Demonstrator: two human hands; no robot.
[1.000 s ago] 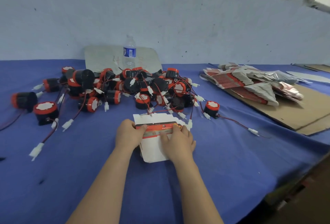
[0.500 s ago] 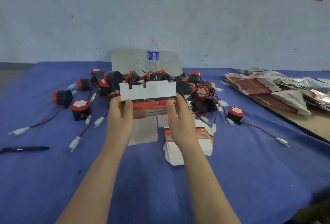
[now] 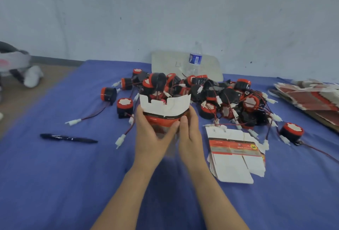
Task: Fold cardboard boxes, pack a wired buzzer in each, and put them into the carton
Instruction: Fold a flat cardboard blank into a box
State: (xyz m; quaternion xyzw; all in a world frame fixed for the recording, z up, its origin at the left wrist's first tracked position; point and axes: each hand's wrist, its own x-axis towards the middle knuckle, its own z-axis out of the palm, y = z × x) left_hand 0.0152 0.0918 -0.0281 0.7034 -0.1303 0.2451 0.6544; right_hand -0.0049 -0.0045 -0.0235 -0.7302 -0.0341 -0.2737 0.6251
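Note:
A flat red-and-white cardboard box blank (image 3: 166,109) is bent into a curve above the blue table, white flaps pointing up. My left hand (image 3: 151,132) grips its left side and my right hand (image 3: 190,130) grips its right side, thumbs close together in front. A small stack of flat box blanks (image 3: 235,153) lies on the cloth just right of my hands. Behind them sprawls a heap of black-and-red wired buzzers (image 3: 211,94) with white connectors. No carton is in view.
A black pen (image 3: 68,138) lies at the left. A water bottle (image 3: 194,61) stands at the back before a pale board. More flat blanks (image 3: 310,95) are piled at the far right. One buzzer (image 3: 291,132) sits apart at the right. The table's left edge meets the floor.
The blank was lifted off the stack, and my hands have since drawn together, curving it from flat. The view has swung left, so the stack now lies to my right.

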